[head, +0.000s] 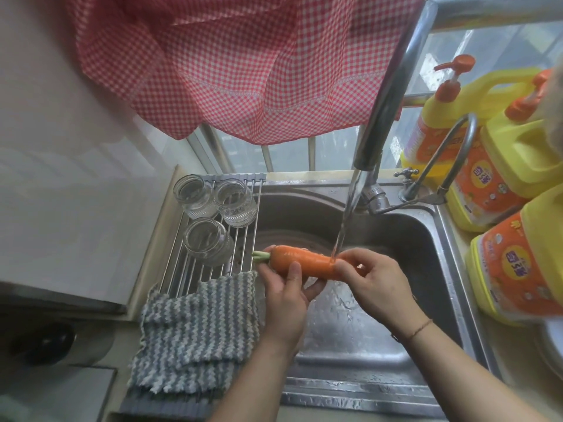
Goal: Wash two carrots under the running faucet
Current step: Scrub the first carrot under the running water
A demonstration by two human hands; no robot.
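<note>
An orange carrot (304, 260) with a short green stub lies level over the steel sink (396, 315). My left hand (285, 295) grips its thick end from below, thumb on top. My right hand (376, 283) wraps round its thin end, hiding the tip. Water (344, 220) runs from the faucet (387, 95) and hits the carrot right beside my right fingers. Only one carrot is in view.
A roll-up rack (243, 239) over the sink's left side carries three upturned glass jars (207, 242) and a striped grey cloth (195, 324). Yellow detergent jugs (502, 178) crowd the right counter. A red checked curtain (228, 62) hangs above.
</note>
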